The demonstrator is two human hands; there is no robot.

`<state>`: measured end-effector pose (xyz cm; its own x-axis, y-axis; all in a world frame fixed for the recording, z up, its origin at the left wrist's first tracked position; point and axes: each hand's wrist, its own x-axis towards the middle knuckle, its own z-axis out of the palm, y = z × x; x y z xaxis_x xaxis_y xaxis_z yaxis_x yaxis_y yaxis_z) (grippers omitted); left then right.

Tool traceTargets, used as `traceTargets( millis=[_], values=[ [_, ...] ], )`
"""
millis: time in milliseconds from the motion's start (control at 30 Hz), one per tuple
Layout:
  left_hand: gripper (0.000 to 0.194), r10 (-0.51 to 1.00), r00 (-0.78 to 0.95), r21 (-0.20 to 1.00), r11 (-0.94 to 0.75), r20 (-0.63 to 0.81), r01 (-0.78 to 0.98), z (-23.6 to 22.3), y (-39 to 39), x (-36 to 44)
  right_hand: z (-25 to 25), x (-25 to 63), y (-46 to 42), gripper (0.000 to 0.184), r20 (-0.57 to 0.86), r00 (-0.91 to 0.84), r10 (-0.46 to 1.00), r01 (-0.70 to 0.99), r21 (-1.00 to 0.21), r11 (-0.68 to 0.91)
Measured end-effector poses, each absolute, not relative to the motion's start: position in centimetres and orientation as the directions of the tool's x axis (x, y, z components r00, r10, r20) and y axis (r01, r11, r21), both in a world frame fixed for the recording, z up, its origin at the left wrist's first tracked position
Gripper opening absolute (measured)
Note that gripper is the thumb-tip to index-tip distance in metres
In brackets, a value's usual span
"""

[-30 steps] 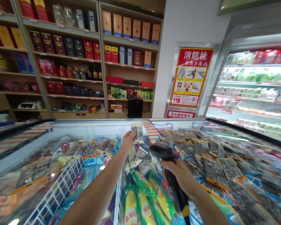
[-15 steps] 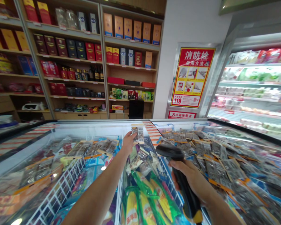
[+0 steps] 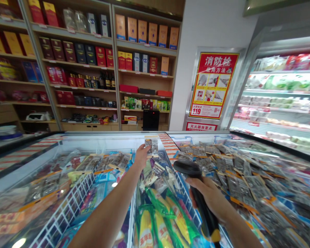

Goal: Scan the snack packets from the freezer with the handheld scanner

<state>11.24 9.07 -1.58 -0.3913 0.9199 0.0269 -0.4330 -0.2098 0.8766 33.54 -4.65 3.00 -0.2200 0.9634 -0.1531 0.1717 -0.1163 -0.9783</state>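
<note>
My left hand [image 3: 141,155] reaches to the far end of the chest freezer and pinches the edge of a small clear food packet [image 3: 154,147], held upright with dark contents showing. Wrapped around the handle of a black and yellow barcode scanner [image 3: 202,203] is my right hand [image 3: 206,193]. The scanner's head tips toward the packet, at a distance from it. Below and between my arms, green and yellow corn-shaped packs [image 3: 158,220] lie in the freezer, with white and brown wrapped packs [image 3: 155,175] behind them.
White wire dividers [image 3: 67,206] separate the freezer's goods. Many similar packets [image 3: 235,168] fill the right side. Shelves of boxed goods [image 3: 100,55] stand behind, next to a red fire hydrant sign [image 3: 214,86]. A lit refrigerated display [image 3: 286,100] is at the right.
Both hands stay almost where they were, still holding the packet and the scanner. The view has shifted very slightly. A small red light now shows on the black box at the back shelf.
</note>
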Motion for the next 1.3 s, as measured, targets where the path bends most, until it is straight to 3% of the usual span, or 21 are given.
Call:
traceTargets(
  millis=[733,833,933,1000,1100,1200,1300],
  values=[
    [0.036,0.915,-0.403,0.883,-0.206,0.022,-0.421,-1.6,9.0,11.3,3.0,33.7,-4.9,0.033,-0.139,-0.207,0.969,0.163,-0.981,-0.106],
    [0.033,0.901,-0.431,0.939,-0.192,0.053,-0.286,-1.3,8.7,10.9,3.0,34.4,-4.4,0.033,-0.116,-0.188,0.975,0.121,-0.988,-0.094],
    [0.033,0.846,-0.519,0.993,-0.106,0.121,0.059,-0.8,8.0,9.8,3.4,35.5,-3.7,0.028,-0.085,-0.127,0.988,0.013,-0.996,-0.084],
    [0.036,0.815,-0.547,0.936,0.017,0.190,0.351,-0.3,7.1,8.5,3.8,36.4,-3.3,0.030,-0.076,-0.072,0.994,-0.038,-0.996,-0.079],
    [0.042,0.817,-0.525,0.712,0.219,0.241,0.667,0.5,4.9,6.3,4.3,38.1,-2.9,0.029,-0.073,0.041,0.996,-0.093,-0.993,-0.069],
    [0.045,0.794,-0.537,0.473,0.372,0.283,0.799,1.0,2.8,4.4,4.6,39.9,-2.7,0.021,-0.047,0.140,0.989,-0.130,-0.991,-0.028],
    [0.044,0.709,-0.506,0.311,0.400,0.492,0.862,1.1,2.1,4.6,4.7,41.3,-2.6,0.019,-0.071,0.191,0.979,-0.153,-0.987,-0.042]
  ],
)
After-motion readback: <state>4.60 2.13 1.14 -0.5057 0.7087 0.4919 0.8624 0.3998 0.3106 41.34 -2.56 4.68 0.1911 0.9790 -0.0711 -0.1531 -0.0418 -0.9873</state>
